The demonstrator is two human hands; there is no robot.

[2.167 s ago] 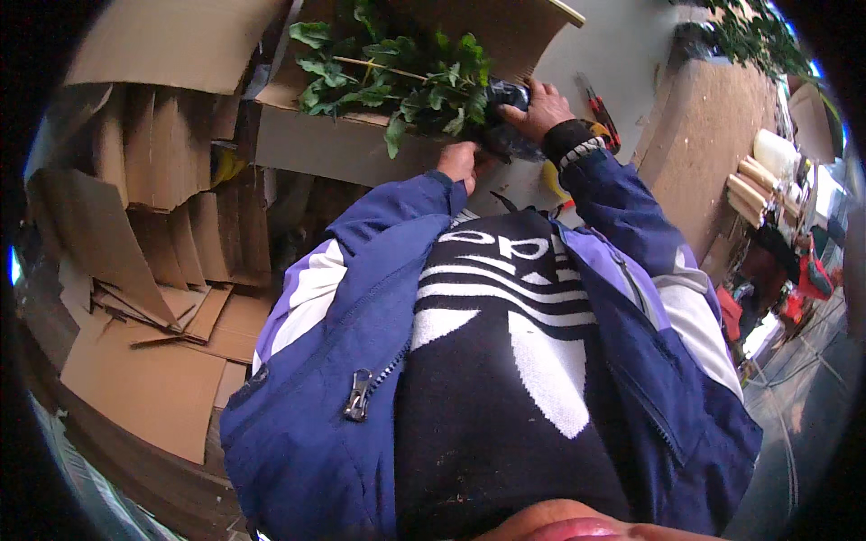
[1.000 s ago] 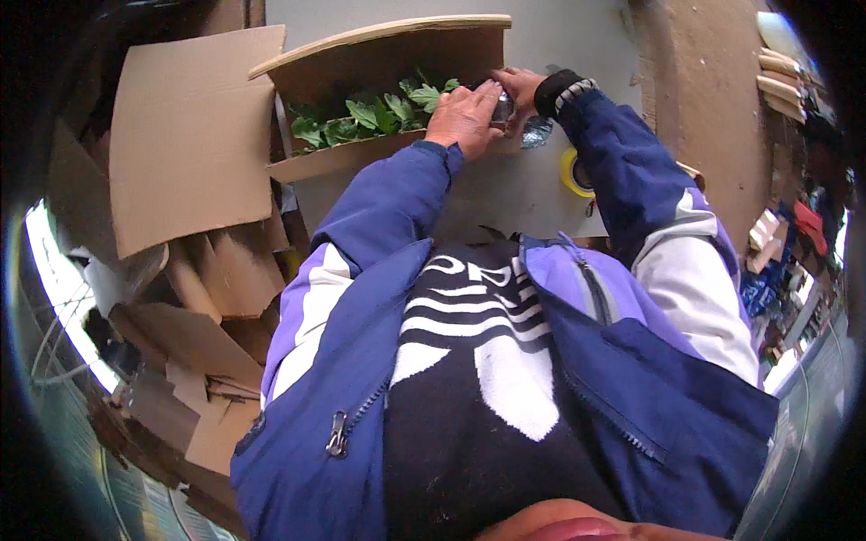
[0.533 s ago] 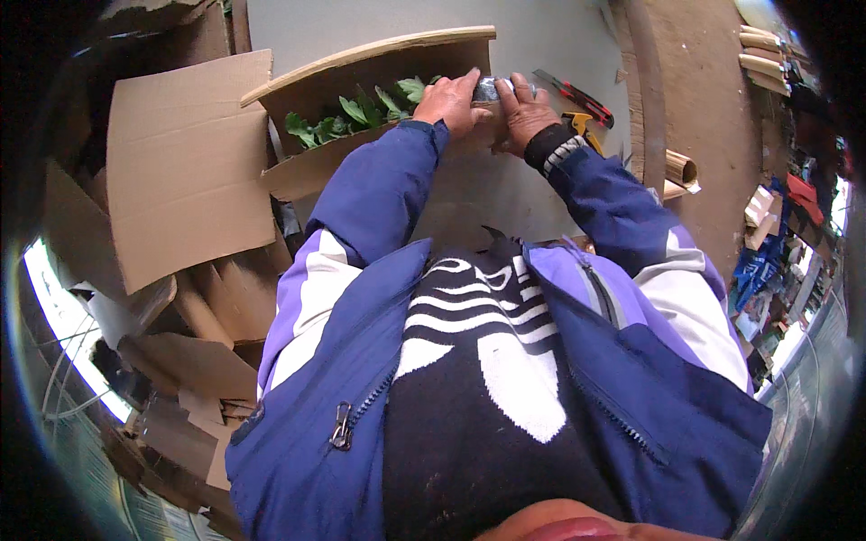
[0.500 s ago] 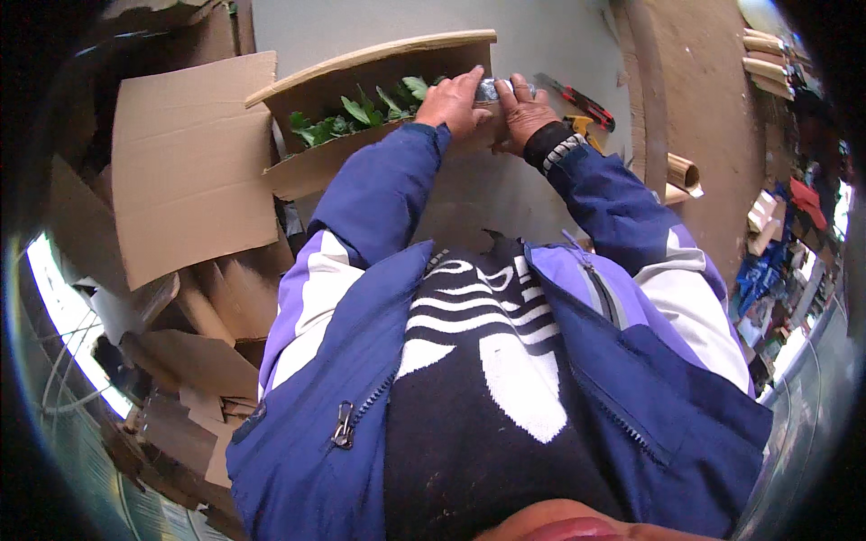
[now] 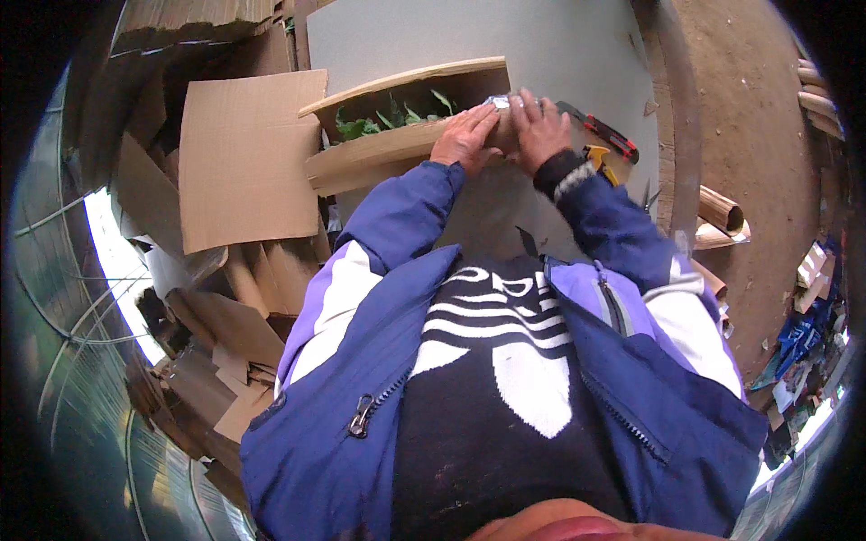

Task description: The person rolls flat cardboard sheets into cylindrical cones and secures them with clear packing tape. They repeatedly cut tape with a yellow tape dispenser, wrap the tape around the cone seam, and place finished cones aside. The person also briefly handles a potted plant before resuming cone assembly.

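Fingers (image 5: 478, 120) of the left hand (image 5: 462, 142) bend over the right end of the carton (image 5: 379, 155); right hand (image 5: 541, 133), a bit blurred, has its fingers slightly spread on that same end. Can't tell from my feed if either grips or just presses. Carton's open, on the far part of the gray table (image 5: 442, 32), leaves (image 5: 392, 117) inside, shiny plastic (image 5: 497, 101) between the fingertips. Knife (image 5: 609, 135) and yellow tool (image 5: 602, 165) right of the right hand, cardboard sheet (image 5: 253, 162) left of the carton.

Head-worn fisheye, facing down past chest (image 5: 492, 370) toward tabletop (image 5: 406, 36).
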